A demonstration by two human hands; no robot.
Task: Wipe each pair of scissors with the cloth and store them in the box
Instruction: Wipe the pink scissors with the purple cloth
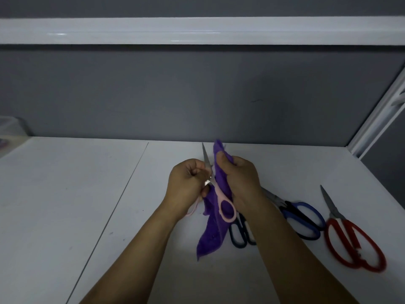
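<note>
- Purple cloth (211, 235) is the biggest thing in play. The right hand (241, 178) has it bunched, fingers curled round it and thumb pressed up along the top. The long tail hangs down toward the table, and I'd say it could drag over the dark-handled scissors (238, 233) lying just beneath and shift them.
- Pink scissors (228, 210) are up off the table between both hands. The left hand (186, 183) is curled tight round them near the pivot.
- One blade pokes bare toward the far wall. The other I can't see, and it looks wrapped in the cloth. If the blades close mid-stroke, my worry is a nicked thumb or cut cloth.
- Waiting pairs: red scissors (355, 244) at near right, and blue scissors (304, 218) just left of them, partly under the right forearm. A swing of that arm could knock them.
- Box (11, 130): I only get a clear corner at the far left edge, well apart from the hands. I reckon carrying the pair over with its blades open is the hazard there.
- Grey wall panel (197, 95) fills the far side, and the light is dim.
- White table (65, 194) is scuffed and speckled.
- White glossy rail (197, 30) runs across the top of the wall.
- Thin seam (122, 194) in the tabletop runs near to far, left of the hands.
</note>
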